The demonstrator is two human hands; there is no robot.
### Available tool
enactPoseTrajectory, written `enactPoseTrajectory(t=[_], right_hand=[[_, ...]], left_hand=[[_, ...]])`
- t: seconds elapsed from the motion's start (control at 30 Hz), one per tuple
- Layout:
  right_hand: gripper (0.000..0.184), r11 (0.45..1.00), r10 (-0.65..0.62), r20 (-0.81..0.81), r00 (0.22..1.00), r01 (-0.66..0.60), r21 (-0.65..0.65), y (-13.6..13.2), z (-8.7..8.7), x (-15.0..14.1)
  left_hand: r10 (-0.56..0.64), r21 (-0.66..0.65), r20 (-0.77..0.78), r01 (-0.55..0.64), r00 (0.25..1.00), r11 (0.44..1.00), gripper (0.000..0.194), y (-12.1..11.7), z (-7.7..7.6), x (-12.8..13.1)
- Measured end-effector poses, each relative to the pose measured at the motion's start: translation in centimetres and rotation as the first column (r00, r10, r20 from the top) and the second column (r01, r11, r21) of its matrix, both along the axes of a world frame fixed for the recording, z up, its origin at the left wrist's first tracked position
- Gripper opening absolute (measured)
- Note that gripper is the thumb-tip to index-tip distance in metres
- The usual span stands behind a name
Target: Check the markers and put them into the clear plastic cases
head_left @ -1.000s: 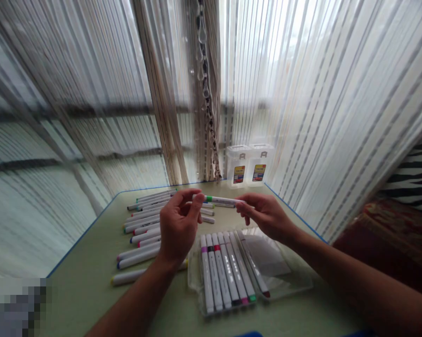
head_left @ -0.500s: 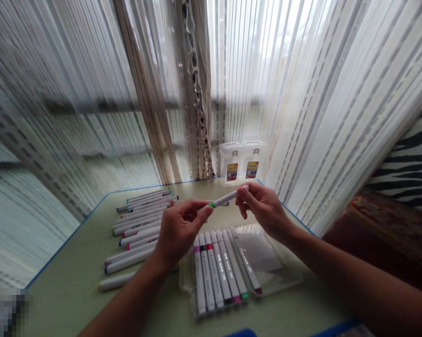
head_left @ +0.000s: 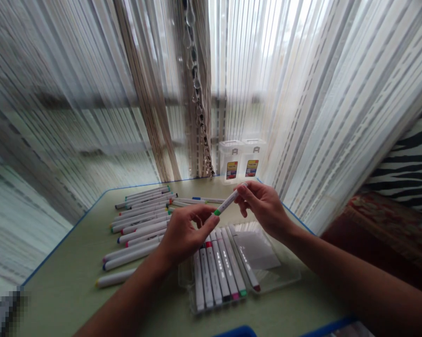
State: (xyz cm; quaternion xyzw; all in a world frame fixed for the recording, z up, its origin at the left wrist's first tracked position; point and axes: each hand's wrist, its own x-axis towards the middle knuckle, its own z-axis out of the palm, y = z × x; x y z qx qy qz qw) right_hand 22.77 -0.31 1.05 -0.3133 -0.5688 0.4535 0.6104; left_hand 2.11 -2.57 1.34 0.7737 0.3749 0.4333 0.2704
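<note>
A white marker (head_left: 228, 202) with a green band slants in the air between my two hands. My right hand (head_left: 262, 201) pinches its upper end. At the lower, green-banded end are the thumb and fingertips of my left hand (head_left: 186, 229), closed around the tip. Below them lies an open clear plastic case (head_left: 284, 278). In its near half several white markers (head_left: 220, 276) stand side by side, some with black, pink and green ends. One marker with a dark red end (head_left: 249, 267) rests apart on the right half, beside a white paper insert (head_left: 258, 250).
Several loose white markers (head_left: 141, 229) with coloured ends lie in a row on the left of the green table (head_left: 67, 276). More lie behind my left hand, one with a blue band (head_left: 197, 199). Two clear lidded cases (head_left: 232, 161) stand at the back, before string curtains (head_left: 91, 70).
The held marker now tilts more steeply, its green end lower and slightly to the right. My left hand has moved a little right and down with it, uncovering markers behind.
</note>
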Motion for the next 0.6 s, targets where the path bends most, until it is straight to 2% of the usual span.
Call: enactPoseTrajectory(t=[0.13, 0.37, 0.6], right_hand=[[0.035, 1.0, -0.015, -0.02, 1.0, 0.016, 0.011, 0.11, 0.02, 0.12], [0.04, 0.998, -0.054, -0.044, 0.998, 0.053, -0.027, 0.46, -0.18, 0.23], [0.039, 0.999, -0.05, -0.01, 0.999, 0.05, 0.014, 0.13, 0.05, 0.06]], left_hand=[[-0.08, -0.068, 0.01, 0.081, 0.997, 0.994, 0.021, -0.01, -0.02, -0.15], [-0.177, -0.213, 0.129, 0.202, 0.976, 0.956, 0.025, 0.12, -0.18, -0.42], [-0.148, -0.198, 0.044, 0.154, 0.988, 0.968, 0.027, 0.04, -0.12, -0.09]])
